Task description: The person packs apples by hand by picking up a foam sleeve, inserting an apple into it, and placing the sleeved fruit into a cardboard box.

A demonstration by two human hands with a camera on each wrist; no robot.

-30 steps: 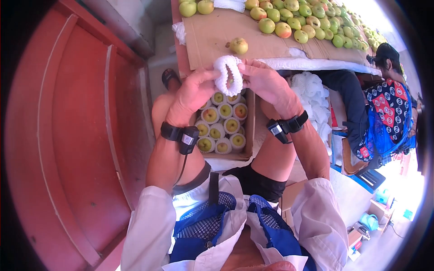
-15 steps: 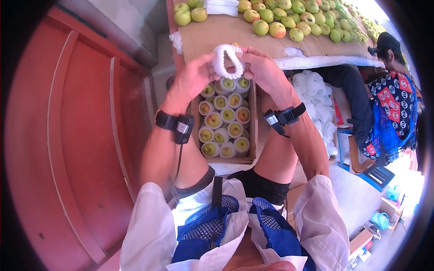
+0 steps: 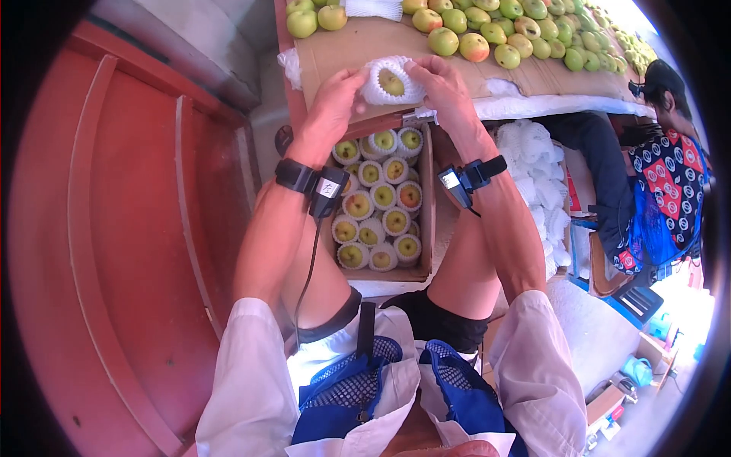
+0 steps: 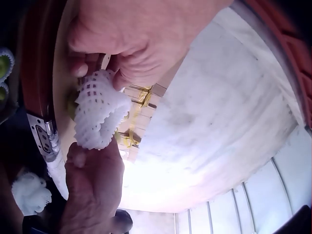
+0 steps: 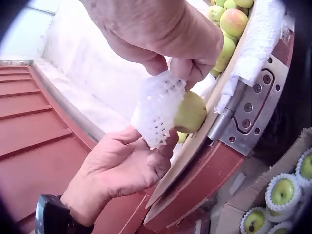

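Between the two hands, a white foam net (image 3: 412, 93) lies around a yellow-green apple (image 3: 391, 82) above the cardboard-covered surface. The left hand (image 3: 333, 108) pinches the net's left side, while the right hand (image 3: 448, 93) pinches its upper right edge. Part of the apple (image 5: 191, 113) sticks out of the net (image 5: 156, 108) in the right wrist view. There, the left hand (image 5: 127, 163) is below the net and the right hand (image 5: 161, 34) above. The left wrist view shows the net's (image 4: 100, 109) open end; some fingertips are hidden behind the foam.
Below the hands stands a cardboard box (image 3: 429, 206) of net-wrapped apples. Loose apples (image 3: 525, 47) cover the cardboard surface (image 3: 343, 57) ahead. White foam nets (image 3: 533, 175) are heaped at the right, near another person (image 3: 666, 183). A red panel (image 3: 129, 228) stands left.
Both hands have moved forward. The net, earlier held stretched with a long opening, is now around the apple. That apple was resting on the cardboard a second ago.
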